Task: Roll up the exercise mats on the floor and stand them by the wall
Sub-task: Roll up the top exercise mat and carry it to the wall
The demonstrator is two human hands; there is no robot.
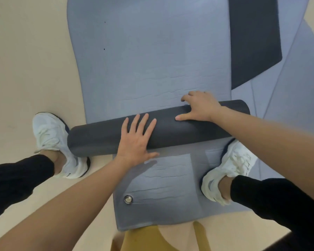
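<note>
A blue-grey exercise mat [149, 60] lies flat on the floor and runs away from me. Its near end is wound into a dark grey roll [98, 138] lying across the mat. My left hand [136, 140] presses flat on the middle of the roll with straight, spread fingers. My right hand [199, 105] rests on the roll's right part, fingers bent over its far side, thumb lying along the top. A second blue-grey mat [161, 189] with a metal eyelet [128, 199] lies under the roll, near me.
My two white shoes stand either side of the roll, the left shoe [51, 142] on the beige floor [25, 69], the right shoe [227, 171] on the near mat. More mats overlap at the right, one with a dark underside [254, 38] turned up.
</note>
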